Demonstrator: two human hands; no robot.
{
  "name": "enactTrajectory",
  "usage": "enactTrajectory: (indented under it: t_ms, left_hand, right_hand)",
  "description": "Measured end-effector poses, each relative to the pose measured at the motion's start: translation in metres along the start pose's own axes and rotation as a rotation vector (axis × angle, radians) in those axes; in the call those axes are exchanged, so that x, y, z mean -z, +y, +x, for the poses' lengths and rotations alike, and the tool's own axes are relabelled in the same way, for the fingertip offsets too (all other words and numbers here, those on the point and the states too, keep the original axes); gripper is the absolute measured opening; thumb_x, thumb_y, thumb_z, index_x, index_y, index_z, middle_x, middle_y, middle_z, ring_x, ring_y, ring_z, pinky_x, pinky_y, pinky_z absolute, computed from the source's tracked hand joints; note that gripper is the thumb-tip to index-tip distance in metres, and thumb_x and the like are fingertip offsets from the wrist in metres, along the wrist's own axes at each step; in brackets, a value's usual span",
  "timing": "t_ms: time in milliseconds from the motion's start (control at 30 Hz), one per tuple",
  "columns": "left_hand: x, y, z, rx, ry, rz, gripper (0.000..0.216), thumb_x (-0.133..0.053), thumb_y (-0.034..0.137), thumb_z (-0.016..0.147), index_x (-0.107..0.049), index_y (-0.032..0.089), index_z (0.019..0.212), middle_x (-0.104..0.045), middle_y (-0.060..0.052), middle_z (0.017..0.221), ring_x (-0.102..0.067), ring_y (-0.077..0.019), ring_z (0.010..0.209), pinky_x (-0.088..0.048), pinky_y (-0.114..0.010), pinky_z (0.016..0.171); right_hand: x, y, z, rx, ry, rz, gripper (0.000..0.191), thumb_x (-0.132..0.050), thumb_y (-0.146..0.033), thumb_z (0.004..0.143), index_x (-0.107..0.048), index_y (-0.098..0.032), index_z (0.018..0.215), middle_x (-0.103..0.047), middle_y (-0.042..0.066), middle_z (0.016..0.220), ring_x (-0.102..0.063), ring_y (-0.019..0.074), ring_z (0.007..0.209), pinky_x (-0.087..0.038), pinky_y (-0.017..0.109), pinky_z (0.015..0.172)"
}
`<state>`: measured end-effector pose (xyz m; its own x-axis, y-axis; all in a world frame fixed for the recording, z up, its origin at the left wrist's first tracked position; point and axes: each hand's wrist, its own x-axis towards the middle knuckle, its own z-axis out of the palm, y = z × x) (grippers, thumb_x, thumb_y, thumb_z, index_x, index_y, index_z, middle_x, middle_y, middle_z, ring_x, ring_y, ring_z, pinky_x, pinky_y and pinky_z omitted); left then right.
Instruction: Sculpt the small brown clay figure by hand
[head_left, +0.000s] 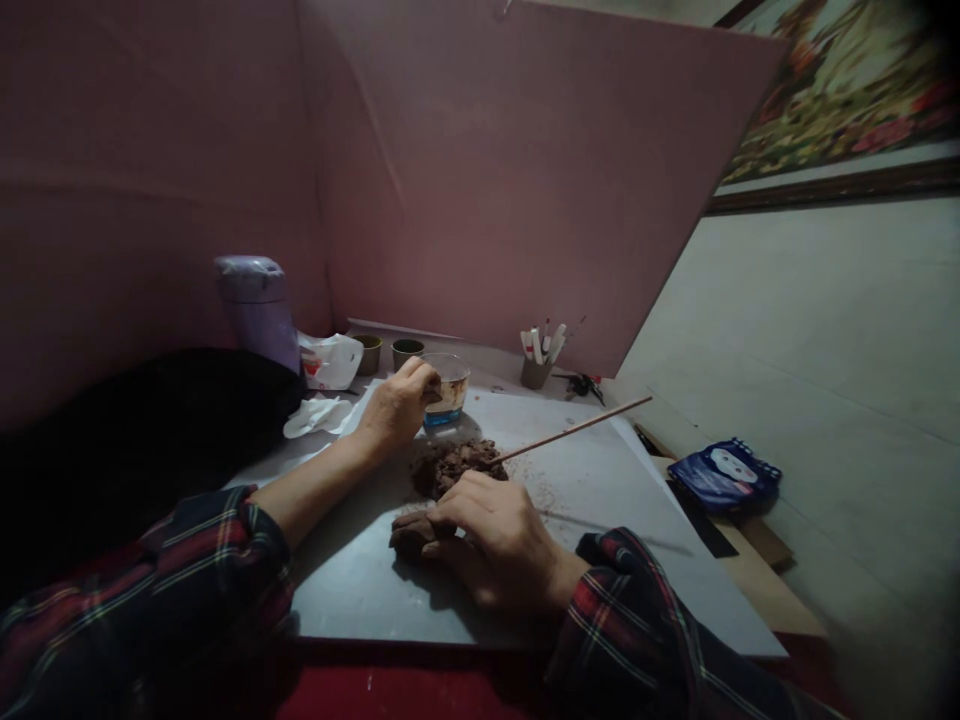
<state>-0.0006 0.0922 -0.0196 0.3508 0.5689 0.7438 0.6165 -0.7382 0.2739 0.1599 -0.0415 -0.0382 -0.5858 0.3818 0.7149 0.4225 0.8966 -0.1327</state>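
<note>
My right hand (pixel 495 535) is closed around a smooth, dark brown lump of clay (pixel 411 537) resting on the white board (pixel 360 605). My left hand (pixel 397 408) reaches farther forward, to the near left rim of a clear plastic cup (pixel 452 385) with bluish water low in it. Its fingers are bent together; their tips look brown, and whatever they may hold is too small to make out. Between the two hands lies a heap of crumbled brown clay (pixel 457 466). A thin wooden stick (pixel 574 430) leans out of that heap toward the right.
Behind the board stand two small pots (pixel 407 350), a crumpled white plastic bag (pixel 330 362) and a purple flask (pixel 259 310). A holder with pens (pixel 536 372) is at the back, keys (pixel 581 386) beside it. A blue pouch (pixel 724 475) lies right; black cloth (pixel 150 430) covers the left.
</note>
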Motion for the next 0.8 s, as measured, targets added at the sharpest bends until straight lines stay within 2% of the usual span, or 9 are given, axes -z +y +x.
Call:
enactTrajectory:
  t_ms: [200,433,800]
  left_hand:
    - [0.0005,-0.0057,0.0001,-0.009,-0.001,0.064,0.008,-0.056,0.01,0.085,-0.057,0.017,0.087,-0.057,-0.004,0.091,-0.059,-0.0165,0.08,-0.048,-0.028,0.072]
    - [0.001,-0.0078,0.0002,-0.034,0.027,0.083,0.009,-0.057,0.008,0.084,-0.056,0.017,0.084,-0.058,-0.003,0.087,-0.058,-0.0161,0.076,-0.047,-0.027,0.068]
    - [0.0093,-0.0083,0.0046,-0.097,0.144,0.107,0.01,-0.058,0.008,0.084,-0.055,0.017,0.082,-0.058,-0.003,0.085,-0.058,-0.0174,0.08,-0.048,-0.028,0.073]
  right_hand:
    - [0.0016,-0.0021,0.0014,-0.017,0.009,0.006,0.014,-0.057,-0.027,0.089,-0.061,-0.014,0.087,-0.066,0.007,0.073,-0.057,0.016,0.066,-0.046,0.029,0.061]
    - [0.0011,-0.0003,0.0014,-0.004,0.017,0.005,0.013,-0.059,-0.026,0.087,-0.062,-0.013,0.086,-0.067,0.007,0.073,-0.057,0.0162,0.066,-0.046,0.029,0.059]
    - [0.001,0.0004,0.0009,0.002,0.039,0.008,0.016,-0.059,-0.029,0.088,-0.061,-0.013,0.085,-0.067,0.007,0.072,-0.056,0.0162,0.064,-0.045,0.029,0.058]
